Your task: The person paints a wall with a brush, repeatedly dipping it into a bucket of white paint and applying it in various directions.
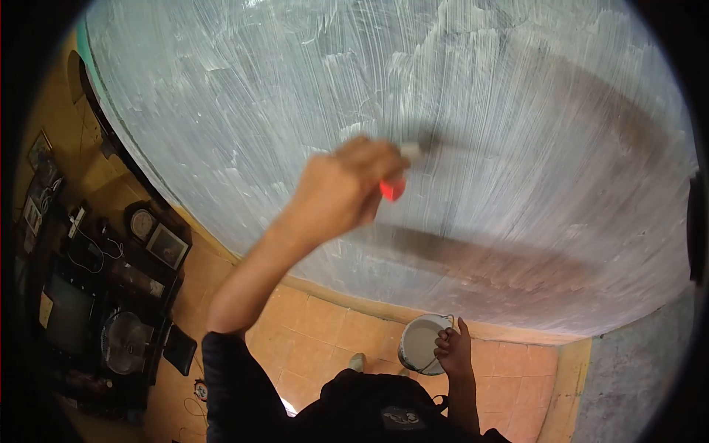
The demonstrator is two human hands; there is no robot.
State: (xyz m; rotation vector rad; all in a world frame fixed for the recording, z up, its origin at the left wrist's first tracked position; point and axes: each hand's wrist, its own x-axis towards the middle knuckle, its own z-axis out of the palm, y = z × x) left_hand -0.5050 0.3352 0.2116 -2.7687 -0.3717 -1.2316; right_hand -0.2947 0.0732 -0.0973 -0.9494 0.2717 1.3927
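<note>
My left hand is raised in front of the wall, its fingers closed around a paintbrush with a red handle. The brush's pale end pokes out past the fingers close to the wall, slightly blurred; the rest is hidden by the hand. Streaky whitish paint strokes cover the wall's bluish-grey surface. Lower right, my right hand grips the wire handle of a paint bucket, fingers curled and thumb pointing up. Greyish-white liquid shows inside the bucket, which hangs beside my body over the tiled floor.
Orange tiles run along the foot of the wall. At left stands a dark cabinet bearing a fan, a round clock, a framed picture and cables. A grey wall closes off the right side.
</note>
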